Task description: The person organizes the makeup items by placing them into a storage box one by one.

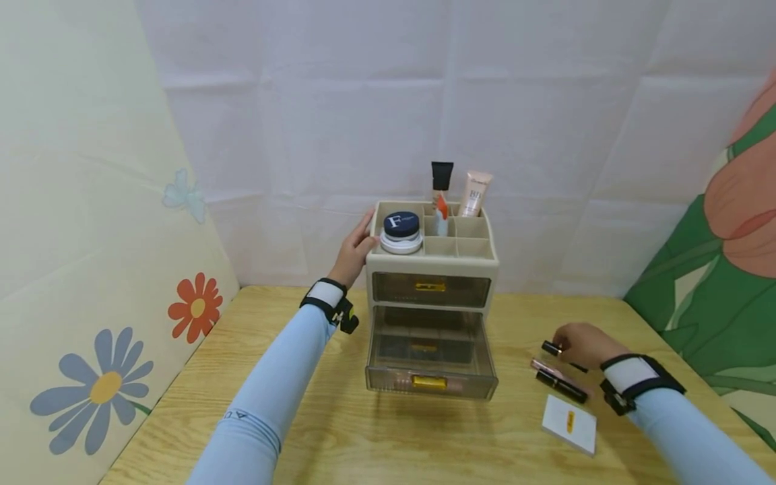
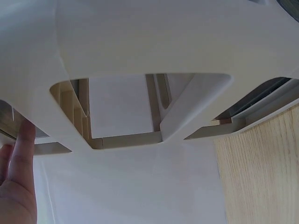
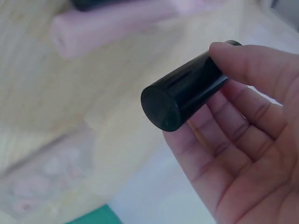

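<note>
A beige makeup organizer [image 1: 433, 266] stands on the table, its lower smoky drawer [image 1: 432, 382] pulled out and its upper drawer [image 1: 430, 288] closed. My left hand [image 1: 354, 250] rests against its upper left side; its straight fingers [image 2: 22, 158] touch the side in the left wrist view. Over the table at right, my right hand [image 1: 585, 345] pinches a black cosmetic tube [image 3: 182, 88] between thumb and fingers, with its flat round end towards the right wrist camera. Below that hand lie a pink tube [image 1: 545, 368] and another black tube [image 1: 562, 387].
A white square box [image 1: 570, 423] with a gold mark lies in front of the tubes. On the organizer's top are a navy-lidded jar [image 1: 401, 225], a black-capped tube [image 1: 442, 176] and a pink BB tube [image 1: 475, 193]. A white cloth [image 1: 315, 135] hangs behind.
</note>
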Available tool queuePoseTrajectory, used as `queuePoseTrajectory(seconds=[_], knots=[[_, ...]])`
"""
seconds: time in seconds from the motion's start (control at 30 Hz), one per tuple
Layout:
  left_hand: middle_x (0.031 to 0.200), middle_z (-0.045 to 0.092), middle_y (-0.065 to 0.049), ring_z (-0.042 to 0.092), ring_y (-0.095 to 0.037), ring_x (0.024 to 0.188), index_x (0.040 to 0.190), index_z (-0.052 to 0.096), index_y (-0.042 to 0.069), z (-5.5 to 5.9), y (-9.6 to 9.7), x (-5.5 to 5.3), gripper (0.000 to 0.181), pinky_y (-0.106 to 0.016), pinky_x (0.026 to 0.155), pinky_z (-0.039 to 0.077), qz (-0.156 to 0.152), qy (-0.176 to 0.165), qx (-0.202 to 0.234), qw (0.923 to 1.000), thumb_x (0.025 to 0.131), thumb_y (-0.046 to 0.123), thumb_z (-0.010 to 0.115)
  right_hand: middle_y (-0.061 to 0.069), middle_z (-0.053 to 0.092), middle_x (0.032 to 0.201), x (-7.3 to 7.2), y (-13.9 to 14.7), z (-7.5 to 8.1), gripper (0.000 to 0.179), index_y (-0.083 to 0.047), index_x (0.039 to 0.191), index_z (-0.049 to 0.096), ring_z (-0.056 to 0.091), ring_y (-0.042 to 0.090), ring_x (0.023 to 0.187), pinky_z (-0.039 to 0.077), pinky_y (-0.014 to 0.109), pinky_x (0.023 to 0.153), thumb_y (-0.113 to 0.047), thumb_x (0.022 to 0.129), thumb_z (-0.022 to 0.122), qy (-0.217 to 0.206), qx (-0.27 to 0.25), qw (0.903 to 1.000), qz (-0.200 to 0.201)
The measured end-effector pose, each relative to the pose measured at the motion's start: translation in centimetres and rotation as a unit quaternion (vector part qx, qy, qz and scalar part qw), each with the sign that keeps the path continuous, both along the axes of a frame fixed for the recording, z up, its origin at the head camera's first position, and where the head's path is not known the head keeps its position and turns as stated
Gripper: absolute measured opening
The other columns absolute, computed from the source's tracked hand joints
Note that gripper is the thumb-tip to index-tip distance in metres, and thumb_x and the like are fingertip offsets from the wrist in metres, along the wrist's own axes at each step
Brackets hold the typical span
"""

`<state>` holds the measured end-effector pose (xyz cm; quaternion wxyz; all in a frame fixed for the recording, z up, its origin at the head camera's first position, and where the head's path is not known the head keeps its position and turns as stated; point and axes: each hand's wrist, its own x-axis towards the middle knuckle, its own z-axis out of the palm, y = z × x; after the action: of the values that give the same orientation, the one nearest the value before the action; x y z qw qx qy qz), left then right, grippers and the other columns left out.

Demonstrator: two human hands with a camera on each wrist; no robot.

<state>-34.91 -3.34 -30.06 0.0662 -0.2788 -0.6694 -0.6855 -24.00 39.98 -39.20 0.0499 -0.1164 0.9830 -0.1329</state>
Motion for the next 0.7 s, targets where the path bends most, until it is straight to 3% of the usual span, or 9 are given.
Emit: queuePoseTrajectory(seconds=[0.23,0.5,0.7], knots=[[0.141,0.045,-0.025,0.05,-0.029,0.115,0.156,0.024,0.017,0.0,0.0,0.0,0.065,-0.035,0.084,0.048,-0.002,0.001,-0.004,1.0,0.094,0.01,0.044,0.008,0.066,0.085,1.4,-1.4,3.0,0.016,0.004,0.096,0.067,0.061,0.02,0.074,0.05,0.042,0.062,-0.004,0.082,0.07,0.04,-0.019,0.9987,0.024],[0.141,0.045,-0.025,0.051,-0.029,0.114,0.156,0.025,0.017,0.0,0.1,0.0,0.063,-0.033,0.082,0.05,-0.009,-0.007,0.002,0.9999,0.096,0.008,0.044,-0.001,0.062,0.081,3.5,-4.2,6.5,0.013,-0.001,0.095,0.068,0.055,0.012,0.069,0.046,0.035,0.058,-0.005,0.083,0.07,0.089,-0.012,0.9929,0.077],[0.142,0.045,-0.024,0.051,-0.029,0.113,0.155,0.025,0.017,0.0,0.2,0.1,0.063,-0.032,0.08,0.05,-0.008,-0.005,0.004,0.9999,0.096,0.007,0.044,-0.006,0.062,0.082,5.1,-6.9,9.5,0.012,-0.007,0.096,0.068,0.055,0.007,0.07,0.046,0.032,0.059,-0.008,0.084,0.071,0.097,-0.011,0.9903,0.099]])
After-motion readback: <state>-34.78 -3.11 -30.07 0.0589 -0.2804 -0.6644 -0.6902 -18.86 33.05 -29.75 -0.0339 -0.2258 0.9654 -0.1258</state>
